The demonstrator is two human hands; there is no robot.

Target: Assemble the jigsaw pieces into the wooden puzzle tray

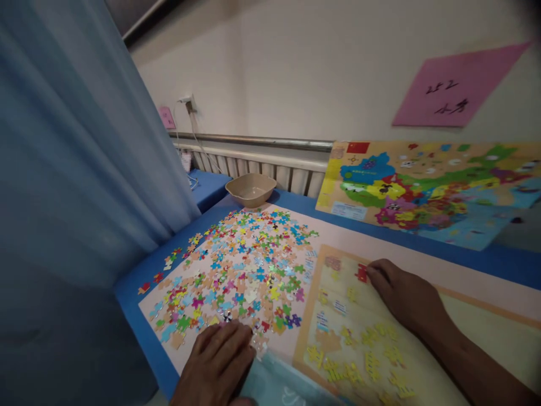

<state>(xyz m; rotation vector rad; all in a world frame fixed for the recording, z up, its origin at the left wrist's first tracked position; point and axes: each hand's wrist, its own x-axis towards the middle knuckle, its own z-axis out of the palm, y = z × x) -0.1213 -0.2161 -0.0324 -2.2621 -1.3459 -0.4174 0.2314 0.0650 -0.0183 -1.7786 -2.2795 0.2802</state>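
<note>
My right hand (403, 293) pinches a red jigsaw piece (362, 273) against the upper left of the puzzle board (359, 310). Several yellow jigsaw pieces (372, 363) lie on the board below that hand. My left hand (220, 361) rests palm down at the near edge of the loose jigsaw pieces (240, 265), fingers stretched out. Beside its thumb is a light blue plastic-looking packet (274, 380), partly cut off by the frame. A finished-looking map picture (406, 186) in bright colours leans against the wall behind the board.
A beige bowl (251, 189) stands at the table's far edge by the railing. On the left hangs a blue curtain (76, 186). The blue table (139, 321) carries a pale sheet under the pieces. A pink note (456, 87) is stuck to the wall.
</note>
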